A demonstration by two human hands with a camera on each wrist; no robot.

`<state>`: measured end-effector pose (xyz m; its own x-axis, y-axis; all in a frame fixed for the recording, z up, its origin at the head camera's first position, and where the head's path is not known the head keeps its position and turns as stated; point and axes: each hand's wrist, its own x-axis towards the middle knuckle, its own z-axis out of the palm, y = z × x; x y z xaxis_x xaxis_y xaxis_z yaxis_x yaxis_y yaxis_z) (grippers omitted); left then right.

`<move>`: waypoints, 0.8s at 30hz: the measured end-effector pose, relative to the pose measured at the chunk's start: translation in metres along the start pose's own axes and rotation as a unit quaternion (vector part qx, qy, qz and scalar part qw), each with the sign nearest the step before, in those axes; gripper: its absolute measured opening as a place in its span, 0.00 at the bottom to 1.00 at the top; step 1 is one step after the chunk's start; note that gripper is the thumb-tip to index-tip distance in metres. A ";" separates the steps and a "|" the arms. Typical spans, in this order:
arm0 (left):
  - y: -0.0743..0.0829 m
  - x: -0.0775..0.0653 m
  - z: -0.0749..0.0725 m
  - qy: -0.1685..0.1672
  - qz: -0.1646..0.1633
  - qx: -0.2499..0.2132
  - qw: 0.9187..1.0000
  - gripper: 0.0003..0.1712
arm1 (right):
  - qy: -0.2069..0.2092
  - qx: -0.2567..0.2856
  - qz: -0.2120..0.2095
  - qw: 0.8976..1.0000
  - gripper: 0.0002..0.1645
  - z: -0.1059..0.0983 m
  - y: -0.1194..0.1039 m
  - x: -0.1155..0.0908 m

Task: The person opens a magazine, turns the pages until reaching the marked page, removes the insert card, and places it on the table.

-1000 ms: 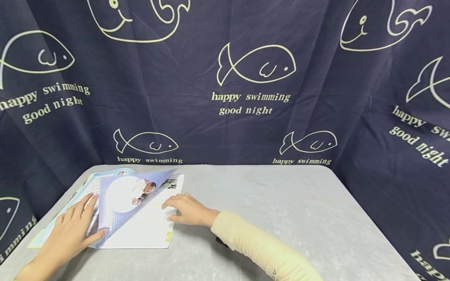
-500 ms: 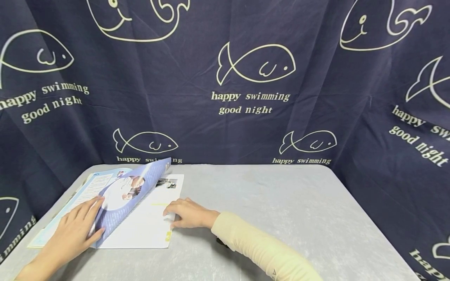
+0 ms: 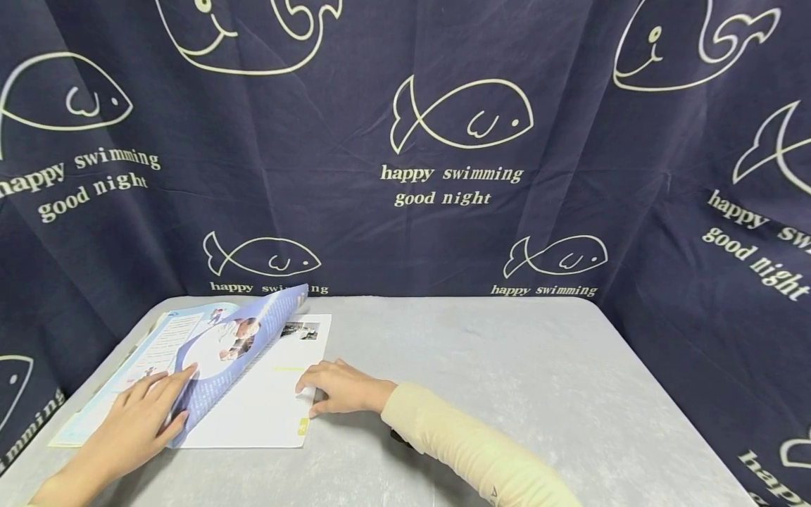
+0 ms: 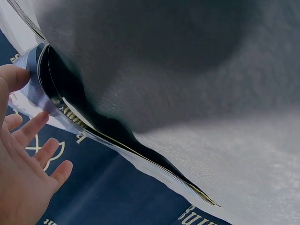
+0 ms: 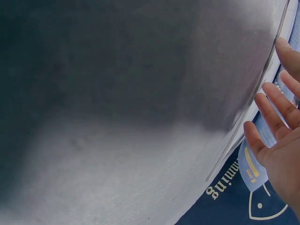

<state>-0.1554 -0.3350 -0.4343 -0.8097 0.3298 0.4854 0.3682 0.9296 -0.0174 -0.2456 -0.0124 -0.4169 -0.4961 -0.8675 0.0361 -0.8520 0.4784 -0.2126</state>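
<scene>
An open magazine (image 3: 253, 419) lies at the left of the table. One blue page (image 3: 209, 398) with a round photo stands curled up from it, its far corner raised. My left hand (image 3: 136, 422) rests on the left side with relaxed fingers, the fingertips against the curled page. In the left wrist view the thumb (image 4: 18, 77) touches the bent paper, and the other fingers spread loosely. My right hand (image 3: 342, 386) is at the right edge of the white page, fingers slightly bent. The right wrist view shows its thumb (image 5: 287, 54) at the page edge.
The grey table (image 3: 507, 394) extends to the right of the magazine. A dark blue curtain (image 3: 456, 246) with fish drawings hangs behind and at both sides. A small dark object (image 3: 400, 438) shows beneath the right sleeve (image 3: 469, 443).
The blue page has curled further left and its far corner has risen, showing more of the white page. My left fingertips have shifted slightly right; the right hand has barely moved.
</scene>
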 end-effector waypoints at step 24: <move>0.004 -0.002 0.000 -0.025 -0.034 0.016 0.999 0.45 | 0.002 -0.008 0.002 1.000 0.26 0.002 0.000 0.001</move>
<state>-0.1522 -0.3320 -0.4349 -0.8543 0.2736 0.4420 0.2978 0.9545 -0.0152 -0.2455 -0.0135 -0.4188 -0.4996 -0.8654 0.0399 -0.8531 0.4834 -0.1965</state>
